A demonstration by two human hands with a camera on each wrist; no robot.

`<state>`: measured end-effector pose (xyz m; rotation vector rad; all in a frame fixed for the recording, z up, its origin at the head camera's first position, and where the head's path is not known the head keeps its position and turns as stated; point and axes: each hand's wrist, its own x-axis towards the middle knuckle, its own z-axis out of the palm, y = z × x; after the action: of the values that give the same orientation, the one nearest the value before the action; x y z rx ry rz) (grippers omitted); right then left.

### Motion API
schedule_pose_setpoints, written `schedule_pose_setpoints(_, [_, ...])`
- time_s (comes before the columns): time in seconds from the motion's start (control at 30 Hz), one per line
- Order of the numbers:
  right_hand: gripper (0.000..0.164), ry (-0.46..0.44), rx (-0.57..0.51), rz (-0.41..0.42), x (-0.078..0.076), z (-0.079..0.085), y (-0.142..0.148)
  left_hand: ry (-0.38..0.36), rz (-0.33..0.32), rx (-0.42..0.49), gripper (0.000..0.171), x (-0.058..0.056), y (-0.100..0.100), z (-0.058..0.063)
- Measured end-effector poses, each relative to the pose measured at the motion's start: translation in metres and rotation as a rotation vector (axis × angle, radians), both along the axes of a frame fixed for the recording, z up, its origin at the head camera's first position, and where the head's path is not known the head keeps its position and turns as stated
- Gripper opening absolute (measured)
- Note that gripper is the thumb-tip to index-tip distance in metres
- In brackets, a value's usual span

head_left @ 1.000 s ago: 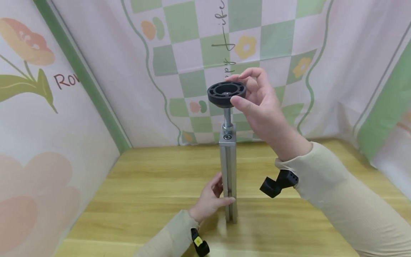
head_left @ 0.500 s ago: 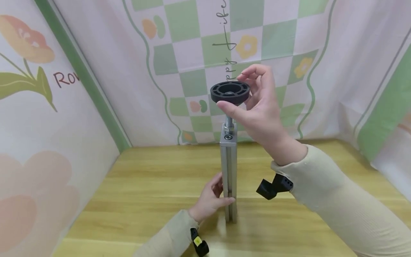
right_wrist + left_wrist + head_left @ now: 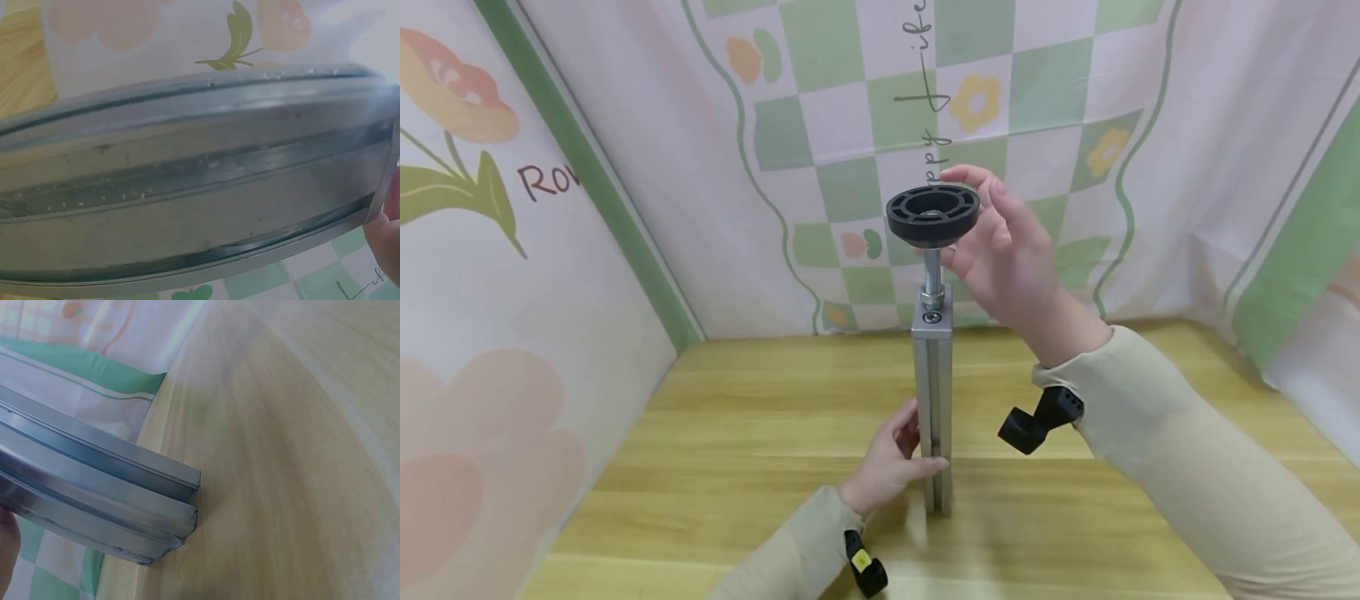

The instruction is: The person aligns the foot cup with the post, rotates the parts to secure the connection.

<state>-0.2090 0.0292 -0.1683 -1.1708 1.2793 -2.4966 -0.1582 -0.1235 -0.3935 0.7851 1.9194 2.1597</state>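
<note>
A grey slotted aluminium profile (image 3: 934, 400) stands upright on the wooden table. From its capped top rises a threaded bolt (image 3: 932, 267) with a nut, carrying a round black levelling foot (image 3: 932, 218). My left hand (image 3: 887, 467) grips the profile low down, thumb across the near face. At the foot's right side is my right hand (image 3: 1011, 258), its fingers behind and beneath the rim, the thumb lifted off it. The left wrist view shows the profile's lower end (image 3: 100, 481) at the tabletop; the right wrist view shows its grooved side (image 3: 187, 181) close up.
The wooden table (image 3: 760, 417) extends around the profile. Behind it hangs a checked, flowered curtain (image 3: 820, 133), with a printed panel (image 3: 550, 275) on the left. Each sleeve carries a black wrist mount (image 3: 1037, 421).
My right thumb slid leftward along the front of the foot, then came off to the right and up. The left hand and profile stay in place.
</note>
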Motion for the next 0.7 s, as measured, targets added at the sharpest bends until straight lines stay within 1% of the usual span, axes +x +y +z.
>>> schedule_pose_setpoints(0.17, [0.036, -0.032, 0.027, 0.075, -0.006, 0.002, 0.0, 0.012, 0.0, 0.024, 0.071, 0.001, 0.0, -0.002])
schedule_pose_setpoints(0.27, [0.041, -0.033, 0.032, 0.138, -0.01, 0.005, -0.001, 0.012, -0.001, 0.036, 0.07, 0.0, 0.0, -0.001])
schedule_pose_setpoints(0.37, [0.048, -0.039, 0.045, 0.217, -0.012, 0.007, -0.001, 0.008, -0.011, 0.033, 0.071, 0.0, 0.001, 0.0])
schedule_pose_setpoints(0.5, [0.055, -0.034, 0.074, 0.291, -0.013, 0.008, -0.002, 0.006, -0.023, 0.026, 0.074, 0.0, 0.001, 0.0])
schedule_pose_setpoints(0.6, [0.058, -0.011, 0.085, 0.315, -0.013, 0.007, -0.003, 0.008, -0.022, 0.025, 0.074, -0.001, 0.001, 0.0])
schedule_pose_setpoints(0.7, [0.058, 0.001, 0.08, 0.325, -0.013, 0.006, -0.004, 0.006, -0.017, 0.025, 0.075, 0.0, 0.001, 0.0])
